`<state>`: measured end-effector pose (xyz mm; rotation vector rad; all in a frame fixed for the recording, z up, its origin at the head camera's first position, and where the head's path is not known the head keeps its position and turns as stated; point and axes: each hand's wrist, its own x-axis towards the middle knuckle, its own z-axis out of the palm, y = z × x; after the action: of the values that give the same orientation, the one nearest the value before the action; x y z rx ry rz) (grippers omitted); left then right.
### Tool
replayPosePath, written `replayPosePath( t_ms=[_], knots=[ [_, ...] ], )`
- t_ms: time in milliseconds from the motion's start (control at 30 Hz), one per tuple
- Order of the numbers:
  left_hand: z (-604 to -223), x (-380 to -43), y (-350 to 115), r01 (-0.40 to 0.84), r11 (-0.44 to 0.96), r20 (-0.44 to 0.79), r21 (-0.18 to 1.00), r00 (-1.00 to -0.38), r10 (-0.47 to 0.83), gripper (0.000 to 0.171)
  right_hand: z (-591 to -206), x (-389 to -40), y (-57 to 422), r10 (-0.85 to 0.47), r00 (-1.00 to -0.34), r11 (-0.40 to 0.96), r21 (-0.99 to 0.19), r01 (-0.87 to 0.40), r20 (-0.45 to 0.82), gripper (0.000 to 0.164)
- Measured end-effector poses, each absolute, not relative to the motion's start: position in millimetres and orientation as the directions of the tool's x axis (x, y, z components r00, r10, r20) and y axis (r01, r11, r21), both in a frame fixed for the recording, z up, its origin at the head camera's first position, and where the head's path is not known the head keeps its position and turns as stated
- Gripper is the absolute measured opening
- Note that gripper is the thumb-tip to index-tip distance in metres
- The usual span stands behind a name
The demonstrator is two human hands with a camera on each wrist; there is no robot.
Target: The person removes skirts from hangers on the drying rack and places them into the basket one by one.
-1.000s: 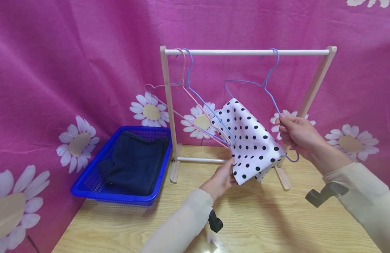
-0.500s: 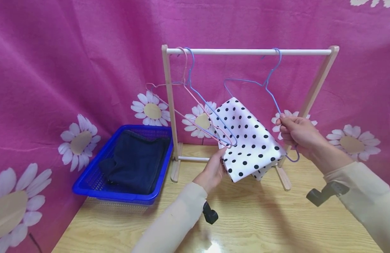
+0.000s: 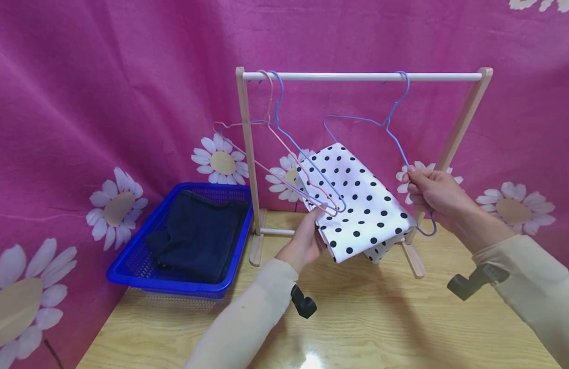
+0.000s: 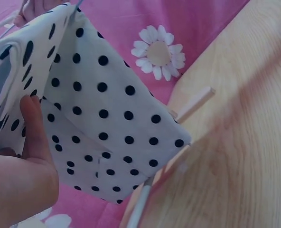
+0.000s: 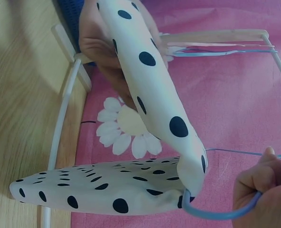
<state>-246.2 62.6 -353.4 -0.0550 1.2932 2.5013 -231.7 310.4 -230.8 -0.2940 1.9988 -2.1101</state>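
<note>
A white cloth with black dots [image 3: 360, 205] hangs folded over the lower bar of a blue wire hanger [image 3: 398, 145], whose hook sits on the rack's top rail. My left hand [image 3: 305, 241] grips the cloth's near-left edge, thumb on the upper layer; the fingers under it are mostly hidden. In the right wrist view, the cloth's folded layer [image 5: 152, 71] rises from the hanger bar to that hand, while another part [image 5: 98, 187] drops on the far side. My right hand [image 3: 437, 197] pinches the hanger's right arm near its rounded end.
On the left of the wooden table [image 3: 358, 318], a blue basket [image 3: 174, 284] holds dark folded fabric [image 3: 201, 241]. Pink [image 3: 286, 142] and blue hangers [image 3: 291, 141] hang at the left end of the rack [image 3: 358, 77], overlapping the cloth in the head view. A flowered pink curtain [image 3: 141, 61] stands behind.
My left hand has moved left and slightly up, drawing the cloth's edge with it so the dotted layer spreads flatter and wider. The right hand keeps its hold on the hanger.
</note>
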Motion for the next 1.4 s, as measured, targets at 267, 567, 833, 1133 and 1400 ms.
replayPosePath(
  t_ms=[267, 567, 833, 1133, 1400],
  knots=[
    [-345, -244, 61, -0.299, -0.543, -0.181, 0.785, -0.948, 0.261, 0.034, -228, -231, 310, -0.257, -0.965, 0.023, -0.999, 0.036, -0.041, 0.040],
    [-342, -241, 58, -0.290, -0.568, -0.122, 0.770, -0.941, 0.315, 0.018, -225, -231, 312, -0.234, -0.970, 0.055, -0.997, 0.057, -0.068, 0.041],
    [-338, -236, 56, -0.255, -0.532, -0.071, 0.807, -0.937, 0.341, 0.039, -223, -230, 314, -0.184, -0.980, 0.086, -0.995, 0.058, -0.073, 0.041],
    [-340, -233, 52, -0.247, -0.507, -0.059, 0.826, -0.931, 0.359, 0.042, -223, -232, 315, -0.180, -0.981, 0.092, -0.994, 0.055, -0.071, 0.038],
    [-344, -231, 48, -0.265, -0.473, -0.063, 0.840, -0.914, 0.400, 0.041, -222, -233, 317, -0.179, -0.983, 0.088, -0.996, 0.032, -0.048, 0.040]
  ],
)
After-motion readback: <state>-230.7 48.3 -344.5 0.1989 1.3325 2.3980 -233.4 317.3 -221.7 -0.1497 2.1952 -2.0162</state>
